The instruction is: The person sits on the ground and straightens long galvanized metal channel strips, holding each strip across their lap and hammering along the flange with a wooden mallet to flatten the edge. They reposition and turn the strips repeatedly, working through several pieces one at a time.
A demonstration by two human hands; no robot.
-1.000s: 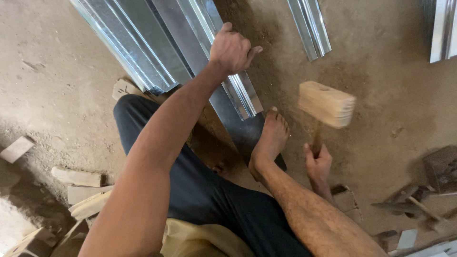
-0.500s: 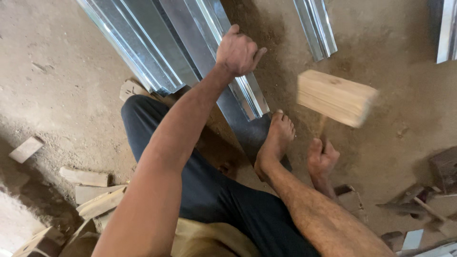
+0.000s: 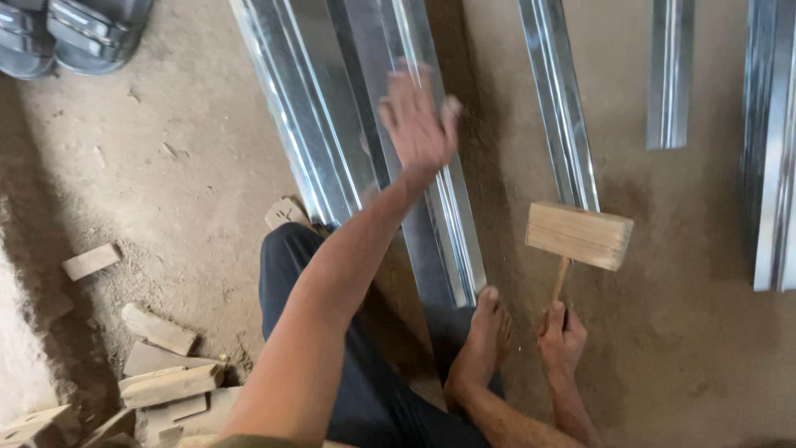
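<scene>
A right hand [image 3: 561, 336] grips the handle of a wooden mallet [image 3: 579, 236], held upright near a bare foot [image 3: 483, 344] on a dirt floor. The left hand [image 3: 417, 124], blurred with fingers spread open, hovers above a long galvanized metal channel [image 3: 365, 141] lying farther away.

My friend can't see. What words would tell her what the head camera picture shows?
A person's right hand holds a wooden mallet upright above a dirt floor. Their left hand, open and blurred, is over a long shiny metal channel, with their bare foot at its near end.
</scene>
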